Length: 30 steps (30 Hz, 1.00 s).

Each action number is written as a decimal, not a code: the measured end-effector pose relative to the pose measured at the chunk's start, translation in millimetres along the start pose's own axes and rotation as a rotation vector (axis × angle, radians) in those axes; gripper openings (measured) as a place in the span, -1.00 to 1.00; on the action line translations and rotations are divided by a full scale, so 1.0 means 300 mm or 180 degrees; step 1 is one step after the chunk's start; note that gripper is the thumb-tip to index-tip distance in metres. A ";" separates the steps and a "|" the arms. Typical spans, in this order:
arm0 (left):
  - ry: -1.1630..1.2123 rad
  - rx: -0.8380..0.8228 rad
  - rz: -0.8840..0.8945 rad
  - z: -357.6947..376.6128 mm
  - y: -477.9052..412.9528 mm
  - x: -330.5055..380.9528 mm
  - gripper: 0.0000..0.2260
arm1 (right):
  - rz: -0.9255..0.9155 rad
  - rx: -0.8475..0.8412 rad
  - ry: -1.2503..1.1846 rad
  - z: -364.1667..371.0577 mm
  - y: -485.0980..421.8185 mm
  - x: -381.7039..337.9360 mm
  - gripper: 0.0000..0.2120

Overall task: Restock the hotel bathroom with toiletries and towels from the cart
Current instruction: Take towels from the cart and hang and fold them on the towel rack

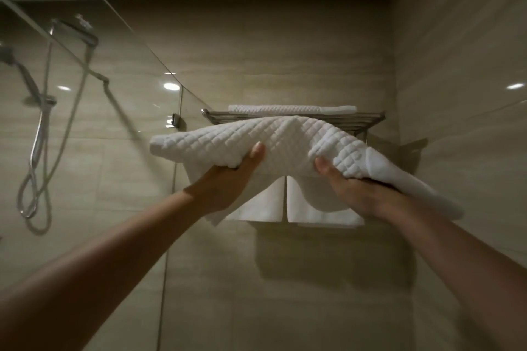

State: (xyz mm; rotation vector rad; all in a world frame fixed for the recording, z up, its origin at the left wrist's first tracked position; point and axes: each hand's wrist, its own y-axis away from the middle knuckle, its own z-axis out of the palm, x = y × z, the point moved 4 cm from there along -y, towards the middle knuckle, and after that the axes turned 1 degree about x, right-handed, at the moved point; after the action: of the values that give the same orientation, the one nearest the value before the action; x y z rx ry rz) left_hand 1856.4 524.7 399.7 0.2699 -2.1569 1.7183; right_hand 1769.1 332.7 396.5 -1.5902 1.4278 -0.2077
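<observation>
A folded white quilted towel [288, 142] is raised just in front of the chrome wall rack [370, 118]. My left hand [231, 179] grips its left underside, thumb up on the front. My right hand [350, 188] grips the right part, where the towel's end droops over my wrist. Another folded white towel [291, 108] lies flat on top of the rack. Two smooth white towels [313, 208] hang from the bar below the rack, partly hidden by my hands and the held towel.
A glass shower screen [128, 94] stands to the left, with a chrome shower head [82, 34], hand shower and hose [37, 137] behind it. Beige tiled walls enclose the rack, with a side wall [462, 94] close on the right.
</observation>
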 end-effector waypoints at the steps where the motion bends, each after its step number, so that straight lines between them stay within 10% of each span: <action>1: -0.0081 0.0043 0.0051 -0.002 -0.030 -0.025 -0.67 | -0.0083 -0.0019 0.0015 0.004 -0.028 -0.003 -0.10; 4: -0.0500 0.0163 0.0117 0.003 -0.121 -0.090 -0.24 | -0.0046 -0.0221 0.0184 0.009 -0.115 0.021 -0.27; 12: -0.0906 0.0226 0.0127 0.030 -0.438 -0.115 -0.12 | -0.0334 0.0555 0.0503 -0.086 -0.456 0.074 -0.20; 22: -0.0801 0.0443 0.0975 0.144 -0.801 -0.083 -0.46 | -0.0509 0.0624 0.0365 -0.327 -0.881 0.062 -0.26; 25: -0.2242 0.0315 0.1628 0.182 -0.853 -0.106 -0.65 | -0.0675 0.0774 0.0497 -0.346 -0.940 0.087 -0.19; 30: -0.3644 -0.0017 0.1162 0.204 -0.952 -0.236 -0.67 | -0.0746 0.0593 0.0724 -0.347 -1.013 0.143 -0.18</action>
State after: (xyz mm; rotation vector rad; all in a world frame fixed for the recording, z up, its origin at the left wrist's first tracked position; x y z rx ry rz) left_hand 2017.0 391.7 616.2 1.1498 -3.1241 2.0078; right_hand 1919.3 200.4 651.5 -1.6145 1.3442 -0.6588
